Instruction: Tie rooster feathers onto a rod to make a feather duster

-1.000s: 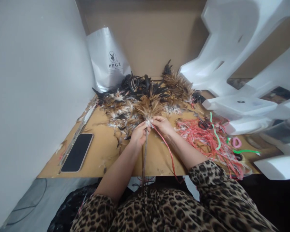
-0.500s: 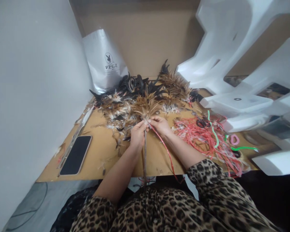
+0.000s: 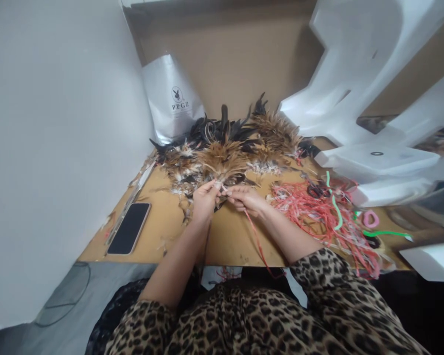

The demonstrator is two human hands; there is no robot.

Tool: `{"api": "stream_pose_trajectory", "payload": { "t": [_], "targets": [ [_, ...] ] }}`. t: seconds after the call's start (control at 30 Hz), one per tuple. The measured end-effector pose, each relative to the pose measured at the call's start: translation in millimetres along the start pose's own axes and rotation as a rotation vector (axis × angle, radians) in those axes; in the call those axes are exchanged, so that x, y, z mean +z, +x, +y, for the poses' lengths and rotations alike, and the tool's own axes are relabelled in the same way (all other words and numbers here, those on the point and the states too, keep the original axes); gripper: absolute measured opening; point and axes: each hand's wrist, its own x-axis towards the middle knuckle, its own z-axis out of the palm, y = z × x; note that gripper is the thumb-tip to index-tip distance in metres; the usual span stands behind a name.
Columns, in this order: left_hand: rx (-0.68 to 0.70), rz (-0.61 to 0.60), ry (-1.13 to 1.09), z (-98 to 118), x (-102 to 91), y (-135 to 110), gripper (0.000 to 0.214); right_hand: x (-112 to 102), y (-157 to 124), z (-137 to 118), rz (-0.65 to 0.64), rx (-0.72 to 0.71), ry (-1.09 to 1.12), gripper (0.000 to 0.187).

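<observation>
My left hand [image 3: 206, 198] pinches the base of a bundle of brown feathers [image 3: 222, 160], which fan out away from me. A thin dark stick [image 3: 206, 241] runs from below this hand toward my lap. Close beside it, my right hand [image 3: 247, 198] is closed on a red plastic string [image 3: 258, 239]. One part of the string stretches pale and taut to the feather base, and the loose tail hangs past the table edge. Behind the bundle lie more loose feathers [image 3: 179, 170], brown, white and black.
A phone [image 3: 129, 229] lies at the table's left. On the right is a tangled heap of red strings [image 3: 303, 207] with green pieces and a pink ring [image 3: 370, 219]. A silver bag [image 3: 175, 106] stands at the back left. White moulded shapes [image 3: 355, 74] crowd the right side.
My right hand has drawn slightly away from my left, stretching the string between them. The stick's lower end has swung left. The whole view has shifted a little.
</observation>
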Motion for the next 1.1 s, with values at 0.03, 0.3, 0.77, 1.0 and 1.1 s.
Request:
{"api": "stream_pose_trajectory", "payload": {
  "t": [0.03,0.3,0.77,1.0,1.1],
  "targets": [
    [0.017,0.019,0.031,2,-2.9,-1,0.040,1,-1,0,0.027,-0.026,-0.054,0.029],
    [0.302,0.004,0.345,7,-13.7,-14,0.018,23,-17,7,0.200,-0.529,-0.744,0.022],
    [0.530,-0.438,1.236,84,-32.8,-73,0.033,32,-16,-87,-0.087,-0.785,-1.496,0.020],
    [0.535,-0.589,1.151,110,-49.7,-84,0.041,30,21,-85,-0.337,-0.430,-0.989,0.028],
    [0.373,-0.559,0.925,124,-55.6,-83,0.030,28,17,-67,-0.199,-0.352,-0.706,0.019]
  ]
}}
